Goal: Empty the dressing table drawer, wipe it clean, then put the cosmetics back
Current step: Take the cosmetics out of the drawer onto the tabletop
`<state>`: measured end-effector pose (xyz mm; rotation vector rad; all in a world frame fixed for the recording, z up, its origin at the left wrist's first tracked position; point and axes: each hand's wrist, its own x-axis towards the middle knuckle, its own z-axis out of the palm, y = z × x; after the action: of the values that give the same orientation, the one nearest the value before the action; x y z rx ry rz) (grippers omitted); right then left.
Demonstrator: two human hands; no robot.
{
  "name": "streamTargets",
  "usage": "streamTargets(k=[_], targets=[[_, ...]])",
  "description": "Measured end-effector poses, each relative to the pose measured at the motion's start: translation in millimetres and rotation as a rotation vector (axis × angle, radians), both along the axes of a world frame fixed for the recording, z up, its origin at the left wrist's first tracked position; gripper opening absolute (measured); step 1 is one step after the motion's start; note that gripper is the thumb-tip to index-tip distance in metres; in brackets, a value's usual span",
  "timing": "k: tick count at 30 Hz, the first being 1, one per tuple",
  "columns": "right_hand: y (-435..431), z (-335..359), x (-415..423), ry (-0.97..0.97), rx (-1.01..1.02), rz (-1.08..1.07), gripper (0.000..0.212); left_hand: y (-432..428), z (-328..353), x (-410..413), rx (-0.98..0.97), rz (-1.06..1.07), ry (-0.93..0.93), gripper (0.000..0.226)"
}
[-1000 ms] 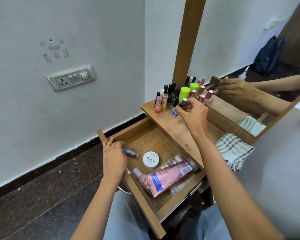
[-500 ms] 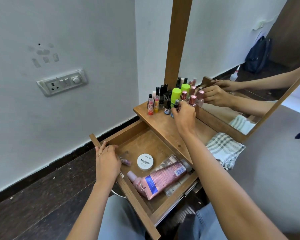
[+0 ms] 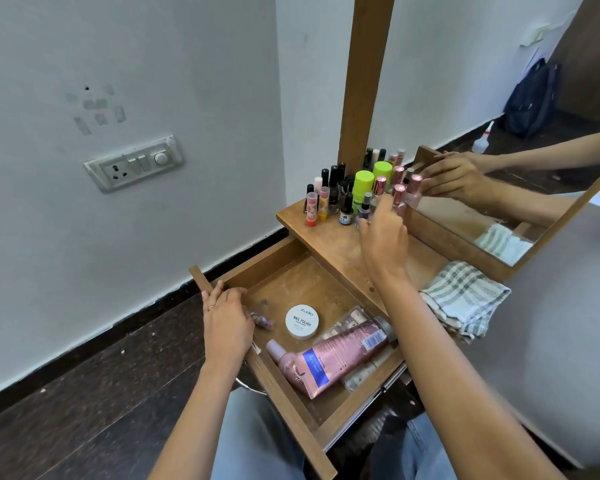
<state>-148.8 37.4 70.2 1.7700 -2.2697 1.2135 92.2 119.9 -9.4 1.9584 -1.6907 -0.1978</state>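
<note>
Right hand (image 3: 383,237) was carrying the little bottle (image 3: 364,207) a sec ago, now it's standing on the top behind the drawer (image 3: 302,282) with the other bottles (image 3: 333,192). Fingers curl loosely either side of it, can't tell if they're pinching. Left hand (image 3: 227,320) is in the drawer's near-left corner gripping a tube (image 3: 264,320), tip poking out past the fingers.

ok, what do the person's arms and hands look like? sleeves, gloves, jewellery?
Left forearm and right forearm are bare, no sleeves in view. The left hand wears a thin ring on one finger. The right hand shows no ring, watch or glove.
</note>
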Motion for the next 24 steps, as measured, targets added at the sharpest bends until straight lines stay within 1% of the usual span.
streamTargets(k=[2,3,4,5,7,8,9,12,16,19,21,22,24], targets=[[25,-5,11,0.021,-0.109,0.019,0.015,1,-1,0,-0.004,-0.001,0.006,0.035],[39,-9,23,0.043,-0.117,0.082,0.011,1,-1,0,-0.007,-0.003,0.013,0.035],[52,-15,38,0.048,-0.08,0.196,0.009,1,0,-1,-0.006,-0.006,0.016,0.035],[62,-23,54,0.037,0.014,0.34,0.008,2,0,-1,0.001,-0.009,0.016,0.035],[67,-44,85,0.065,0.316,0.575,0.01,1,1,-1,0.006,-0.019,0.016,0.035],[64,-54,96,0.104,0.445,0.629,0.014,1,2,-1,0.004,-0.02,0.016,0.035],[60,-64,105,0.133,0.528,0.656,0.019,1,2,-1,-0.001,-0.015,0.016,0.036],[50,-79,123,0.233,0.604,0.693,0.03,0,2,-2,-0.008,-0.006,0.009,0.039],[42,-97,137,0.354,0.649,0.668,0.017,-1,1,-3,0.001,-0.021,0.019,0.039],[39,-109,137,0.397,0.633,0.65,0.016,-1,-1,-2,-0.002,-0.018,0.008,0.037],[39,-108,133,0.364,0.596,0.634,0.016,-1,-1,-1,-0.001,-0.014,0.008,0.036],[39,-105,128,0.294,0.572,0.63,0.017,-1,-1,-1,0.0,-0.013,0.01,0.036],[42,-93,113,0.079,0.516,0.611,0.018,-1,-1,-1,-0.005,-0.015,0.015,0.036]])
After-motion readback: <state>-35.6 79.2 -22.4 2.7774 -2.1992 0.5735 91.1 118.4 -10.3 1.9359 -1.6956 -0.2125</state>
